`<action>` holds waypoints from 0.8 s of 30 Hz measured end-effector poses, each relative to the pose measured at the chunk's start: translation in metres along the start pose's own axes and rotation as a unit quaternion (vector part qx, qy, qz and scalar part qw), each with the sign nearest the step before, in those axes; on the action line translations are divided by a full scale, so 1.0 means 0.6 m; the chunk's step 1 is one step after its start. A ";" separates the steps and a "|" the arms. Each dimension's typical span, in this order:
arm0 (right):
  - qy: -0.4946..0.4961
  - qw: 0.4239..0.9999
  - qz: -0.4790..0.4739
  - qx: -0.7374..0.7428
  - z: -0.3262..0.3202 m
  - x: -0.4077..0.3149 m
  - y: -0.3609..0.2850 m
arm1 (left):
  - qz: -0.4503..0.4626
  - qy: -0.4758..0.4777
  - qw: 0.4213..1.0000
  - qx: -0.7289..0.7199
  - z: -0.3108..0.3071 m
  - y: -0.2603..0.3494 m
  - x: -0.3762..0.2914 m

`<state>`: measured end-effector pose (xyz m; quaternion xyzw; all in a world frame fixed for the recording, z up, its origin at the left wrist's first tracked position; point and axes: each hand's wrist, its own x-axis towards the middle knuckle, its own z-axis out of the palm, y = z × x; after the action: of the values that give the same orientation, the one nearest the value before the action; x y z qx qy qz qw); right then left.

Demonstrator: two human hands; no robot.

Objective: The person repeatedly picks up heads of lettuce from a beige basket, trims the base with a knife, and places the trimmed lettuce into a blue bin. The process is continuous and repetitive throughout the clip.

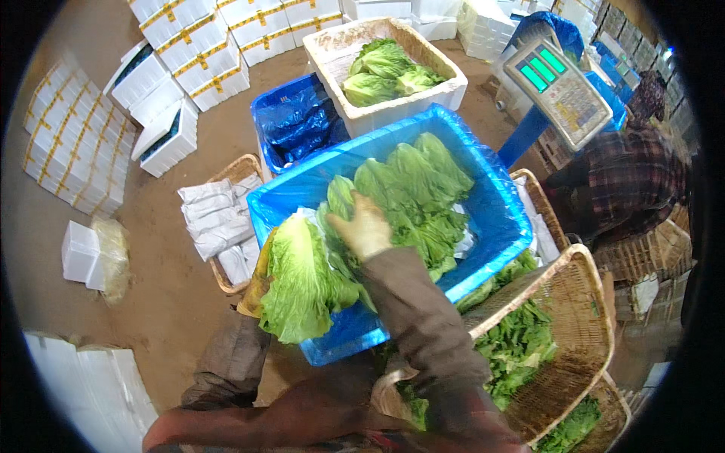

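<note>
In front of me stands a box lined with blue plastic film (487, 226), with several heads of leafy lettuce (405, 181) lying side by side in it. My left hand (260, 283), in a yellowish glove, grips one large lettuce head (297, 272) at the box's near left corner; the leaves hide most of its fingers. My right hand (365, 226), also gloved, reaches into the box. Its thumb and fingers are spread against the leftmost lettuce of the row (340, 195); whether it grips that head I cannot tell. Pale paper shows under the leaves.
Wicker baskets (578, 306) with greens stand at right. A foam box (391, 116) holding lettuce and a blue-lined bin (294, 124) are beyond. White wrapped bundles (218, 218) fill a basket at left. A digital scale (558, 93) stands far right, near a bending person (634, 170). Taped foam boxes (192, 51) are stacked behind.
</note>
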<state>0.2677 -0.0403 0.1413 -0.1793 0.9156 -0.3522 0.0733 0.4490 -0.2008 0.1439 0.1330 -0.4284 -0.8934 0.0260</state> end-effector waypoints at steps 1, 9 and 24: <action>-0.049 0.997 0.044 -0.048 0.051 0.031 -0.002 | 0.070 -0.048 0.995 0.042 -0.028 0.005 0.021; 0.111 0.979 -0.066 0.155 0.114 0.100 0.203 | 0.184 0.148 0.813 0.532 0.009 -0.050 0.245; 0.028 0.994 -0.093 0.050 -0.190 -0.221 0.169 | 0.043 -0.037 0.822 0.566 0.049 -0.109 0.183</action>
<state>0.3328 0.1503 0.1588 -0.2504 0.8778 -0.4077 0.0237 0.3398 -0.1545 0.0873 0.0730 -0.8649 -0.4956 -0.0314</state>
